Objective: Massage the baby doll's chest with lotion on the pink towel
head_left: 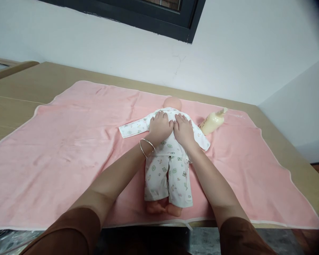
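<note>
A baby doll (pixel 171 144) in a white printed top and matching trousers (pixel 156 177) lies stretched out on a pink blanket (pixel 69 148). Its smooth head (pixel 172 102) points away from me, with no face showing, and its bare feet (pixel 174 209) are near the front edge. My left hand (pixel 161 126) rests flat on the upper left of the doll's top, a bangle (pixel 146 148) round the wrist. Beside it, my right hand (pixel 184 131) lies flat on the upper right. Neither hand grips anything. The doll's sleeves spread out to both sides.
A cream-coloured bottle (pixel 214 121) lies on the blanket by the doll's right-hand sleeve. Under the blanket is a wooden table (pixel 58 76), set against a white wall (pixel 138 56) with a dark window frame (pixel 172 24).
</note>
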`<state>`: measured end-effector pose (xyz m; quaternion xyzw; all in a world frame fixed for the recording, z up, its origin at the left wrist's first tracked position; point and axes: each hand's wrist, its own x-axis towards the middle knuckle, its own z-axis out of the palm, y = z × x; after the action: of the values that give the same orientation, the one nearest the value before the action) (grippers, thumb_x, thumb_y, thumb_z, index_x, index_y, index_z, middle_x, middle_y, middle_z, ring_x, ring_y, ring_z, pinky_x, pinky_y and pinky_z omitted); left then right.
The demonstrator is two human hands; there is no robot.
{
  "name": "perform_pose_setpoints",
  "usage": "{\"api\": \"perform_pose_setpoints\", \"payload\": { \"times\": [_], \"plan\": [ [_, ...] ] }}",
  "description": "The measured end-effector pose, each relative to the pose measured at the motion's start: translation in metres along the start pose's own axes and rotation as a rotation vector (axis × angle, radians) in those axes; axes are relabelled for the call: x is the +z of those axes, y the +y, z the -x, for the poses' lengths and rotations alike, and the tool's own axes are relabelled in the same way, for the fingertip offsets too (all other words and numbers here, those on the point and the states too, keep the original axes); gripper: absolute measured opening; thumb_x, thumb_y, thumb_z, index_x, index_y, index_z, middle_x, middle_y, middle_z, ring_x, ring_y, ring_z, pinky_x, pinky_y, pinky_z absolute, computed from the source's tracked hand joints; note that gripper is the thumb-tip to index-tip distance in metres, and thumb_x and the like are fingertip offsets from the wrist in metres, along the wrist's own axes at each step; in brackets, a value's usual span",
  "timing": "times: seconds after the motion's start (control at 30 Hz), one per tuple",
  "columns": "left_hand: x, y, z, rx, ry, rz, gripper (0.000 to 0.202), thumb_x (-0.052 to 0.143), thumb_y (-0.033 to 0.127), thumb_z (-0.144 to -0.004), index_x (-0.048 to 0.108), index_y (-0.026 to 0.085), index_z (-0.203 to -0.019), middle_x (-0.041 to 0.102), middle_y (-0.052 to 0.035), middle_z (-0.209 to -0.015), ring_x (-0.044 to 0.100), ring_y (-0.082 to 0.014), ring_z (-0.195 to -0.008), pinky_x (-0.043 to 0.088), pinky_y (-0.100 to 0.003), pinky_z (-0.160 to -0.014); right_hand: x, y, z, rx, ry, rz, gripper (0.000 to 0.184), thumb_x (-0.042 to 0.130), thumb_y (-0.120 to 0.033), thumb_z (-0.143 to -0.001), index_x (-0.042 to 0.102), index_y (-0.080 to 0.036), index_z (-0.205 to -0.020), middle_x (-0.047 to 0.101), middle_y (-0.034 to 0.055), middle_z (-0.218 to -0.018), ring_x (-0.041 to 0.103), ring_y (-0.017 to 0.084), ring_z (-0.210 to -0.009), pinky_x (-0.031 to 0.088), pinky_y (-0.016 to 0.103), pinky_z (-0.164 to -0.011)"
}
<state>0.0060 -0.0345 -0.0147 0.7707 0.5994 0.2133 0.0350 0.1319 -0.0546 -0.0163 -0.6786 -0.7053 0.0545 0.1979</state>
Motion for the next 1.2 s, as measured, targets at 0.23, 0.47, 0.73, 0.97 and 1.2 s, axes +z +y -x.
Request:
{"api": "perform_pose_setpoints", "payload": {
  "times": [0.23, 0.47, 0.73, 0.97, 1.2],
  "plan": [
    [0.003, 0.000, 0.001, -0.001, 0.013, -0.003, 0.045, 0.043, 0.032, -0.103, 0.060, 0.008, -0.137, 0.057, -0.0194, -0.155, 0.050, -0.0316, -0.147, 0.043, -0.046, -0.119, 0.001, 0.001, 0.000, -0.001, 0.003, -0.011, 0.058, 0.027, -0.030, -0.107, 0.049, -0.013, -0.158, 0.043, 0.0133, -0.169, 0.035, 0.033, -0.158, 0.022, 0.059, -0.130],
    [0.005, -0.001, 0.000, -0.001, 0.011, -0.011, 0.048, 0.042, 0.033, -0.104, 0.059, 0.008, -0.141, 0.055, -0.0196, -0.158, 0.048, -0.0311, -0.149, 0.041, -0.046, -0.121, 0.000, 0.001, 0.001, -0.001, 0.006, -0.009, 0.058, 0.027, -0.030, -0.107, 0.049, -0.014, -0.157, 0.043, 0.0124, -0.168, 0.035, 0.032, -0.158, 0.023, 0.058, -0.130],
    [0.006, -0.001, 0.001, -0.005, 0.004, -0.003, 0.053, 0.039, 0.034, -0.104, 0.055, 0.007, -0.147, 0.052, -0.0211, -0.160, 0.046, -0.0318, -0.151, 0.040, -0.049, -0.123, 0.001, 0.002, 0.000, 0.001, 0.010, -0.020, 0.058, 0.027, -0.031, -0.106, 0.049, -0.014, -0.158, 0.044, 0.0123, -0.168, 0.035, 0.031, -0.158, 0.022, 0.058, -0.130],
    [0.007, -0.001, 0.000, -0.007, -0.006, -0.002, 0.055, 0.039, 0.034, -0.104, 0.053, 0.006, -0.149, 0.051, -0.0216, -0.161, 0.045, -0.0320, -0.152, 0.039, -0.049, -0.124, 0.001, 0.002, 0.000, 0.000, 0.008, -0.021, 0.059, 0.027, -0.031, -0.106, 0.049, -0.013, -0.158, 0.044, 0.0125, -0.168, 0.035, 0.032, -0.158, 0.022, 0.057, -0.130],
    [0.007, -0.002, -0.001, -0.012, -0.018, 0.031, 0.056, 0.040, 0.033, -0.103, 0.050, 0.010, -0.153, 0.048, -0.0189, -0.165, 0.041, -0.0292, -0.156, 0.036, -0.049, -0.126, 0.004, 0.013, -0.008, -0.018, -0.020, -0.060, 0.059, 0.026, -0.036, -0.107, 0.047, -0.017, -0.160, 0.038, 0.0113, -0.171, 0.031, 0.030, -0.160, 0.020, 0.060, -0.130]
  ]
}}
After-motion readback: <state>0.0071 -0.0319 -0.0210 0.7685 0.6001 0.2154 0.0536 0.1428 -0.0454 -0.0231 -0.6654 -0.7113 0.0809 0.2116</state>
